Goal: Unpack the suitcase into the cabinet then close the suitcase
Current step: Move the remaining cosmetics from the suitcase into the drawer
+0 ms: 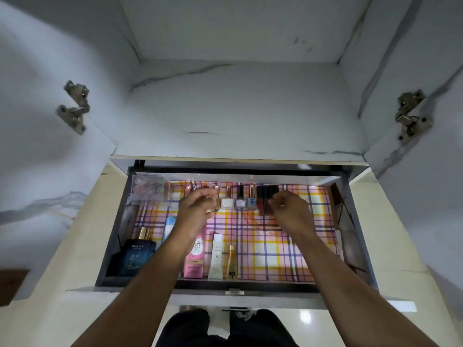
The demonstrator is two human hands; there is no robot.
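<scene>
An open drawer of the cabinet was seen from above, lined with a pink, yellow and purple checked sheet. Both hands were held over its back half. The left hand was curled, and a small bottle with a gold-toned cap appeared to be pinched at its fingertips, though the hold was partly hidden by the fingers. The right hand was loosely curled with thumb and fingertips drawn close together; whether anything was held in it could not be told.

Along the back wall a row of upright items was set: rose-gold capped tubes, a white polish bottle, a pale lilac one, a blue one, and dark red lip glosses just beside the right fingertips. A clear box of round items was placed in the back left corner.

Along the front edge were laid a dark blue perfume bottle, a pink tube partly covered by the left forearm, a white tube and a gold bottle. A light blue item was seen behind the left wrist.

The shelf above the drawer was bare, with a hinge on each side. The suitcase was not in view.
</scene>
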